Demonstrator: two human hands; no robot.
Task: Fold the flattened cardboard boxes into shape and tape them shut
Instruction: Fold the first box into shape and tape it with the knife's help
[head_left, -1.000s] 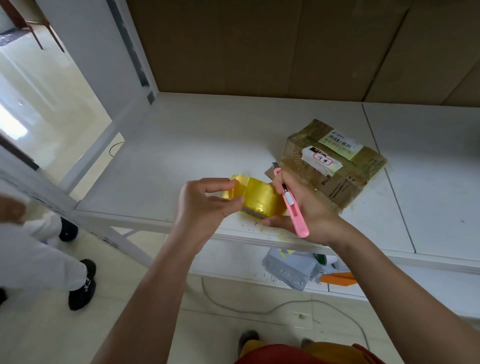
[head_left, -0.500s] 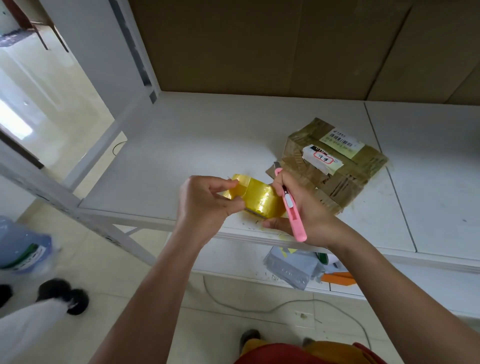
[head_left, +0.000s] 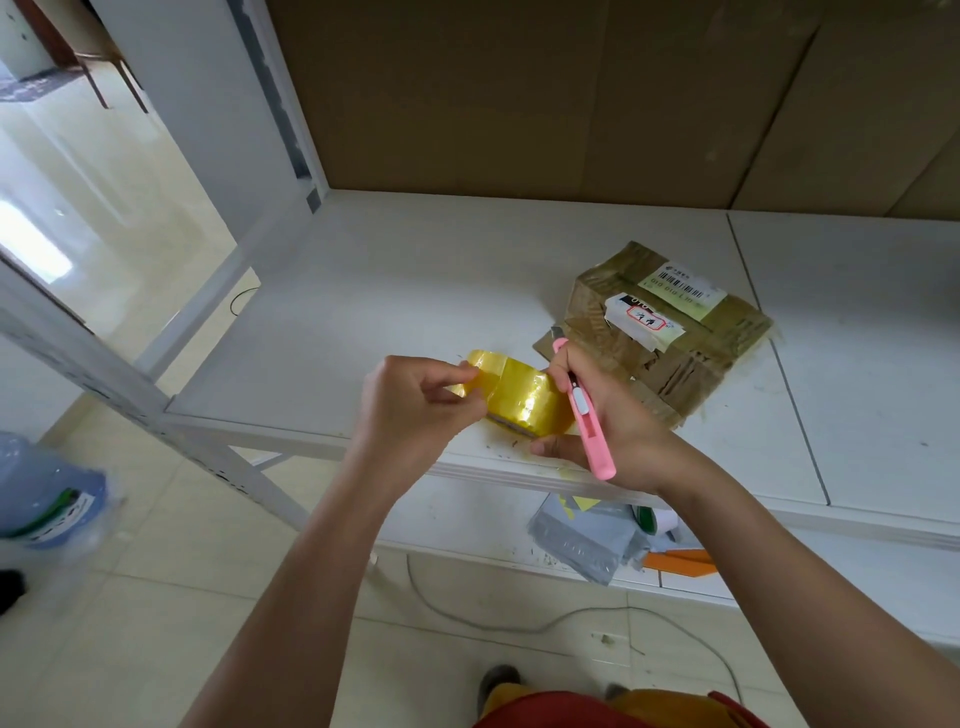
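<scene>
Tape roll (head_left: 524, 397), axis horizontal, cupped in right hand (head_left: 618, 426) with pink cutter (head_left: 584, 410); left hand (head_left: 410, 402) pinches its free end, leftward.

I take this for a storeroom or parcel packing room: a white metal shelf rack (head_left: 519, 291) fills the middle of the frame, a taped parcel (head_left: 670, 332) with barcode labels sits at centre right, and grey mailing bags (head_left: 582, 540) lie on the lower shelf.

Grey mailers (head_left: 587, 545) under white shelf (head_left: 363, 312)
</scene>
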